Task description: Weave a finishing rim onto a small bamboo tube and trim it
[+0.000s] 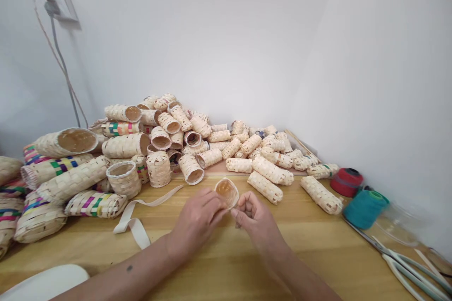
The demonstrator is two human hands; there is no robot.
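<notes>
Basket [227, 191] is held just above the table [219, 273], its open mouth facing up and toward the wearer, between both hands. It is gripped by the left hand [199, 214], fingers closed on its near left edge. At the other side of the mouth, thumb and fingers of the right hand [259, 218] are drawn close together at the rim; whether thread, a needle or only rim is pinched there cannot be told, too small and blurred. Left of the grip, a pale strip [140, 235] is left loose on the wood; beyond it, open baskets [158, 169] are heaped. Past and right of the grip, slim tubes [264, 188] are scattered; farther right, well apart, red spool [346, 182], teal spool [365, 207] and scissors [383, 248] are seen. Likely risks: the soft wall could be dented or the mouth squashed oval if squeezed too hard by the left hand; the rim edging could be frayed or pulled out of line by a sharp right-hand tug; the strip could be snagged by the left forearm; the nearest tubes could be knocked by the right knuckles.
</notes>
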